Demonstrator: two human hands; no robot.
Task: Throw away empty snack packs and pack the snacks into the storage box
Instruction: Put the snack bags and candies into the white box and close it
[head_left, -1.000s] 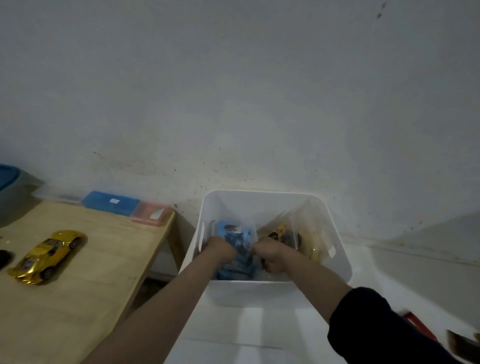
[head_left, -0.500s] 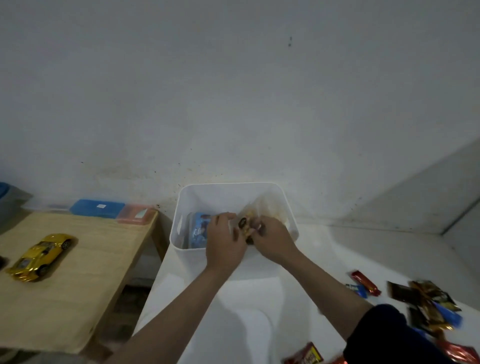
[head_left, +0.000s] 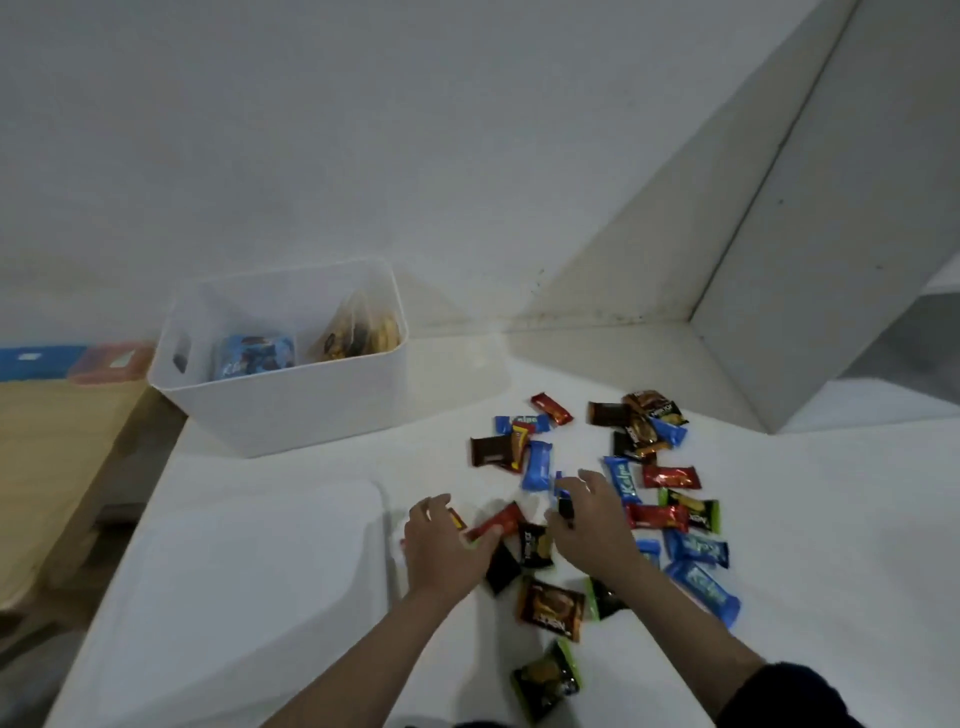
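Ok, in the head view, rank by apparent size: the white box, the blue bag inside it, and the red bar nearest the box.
1. white box
2. blue bag, partly hidden by the box wall
3. red bar

"Kalpa" reads in white on the blue wrapper (head_left: 621, 479) and on the blue pack (head_left: 254, 356) in the box.

Dim white wall (head_left: 415, 130) behind white counter (head_left: 234, 597); wooden table (head_left: 47, 457) left.
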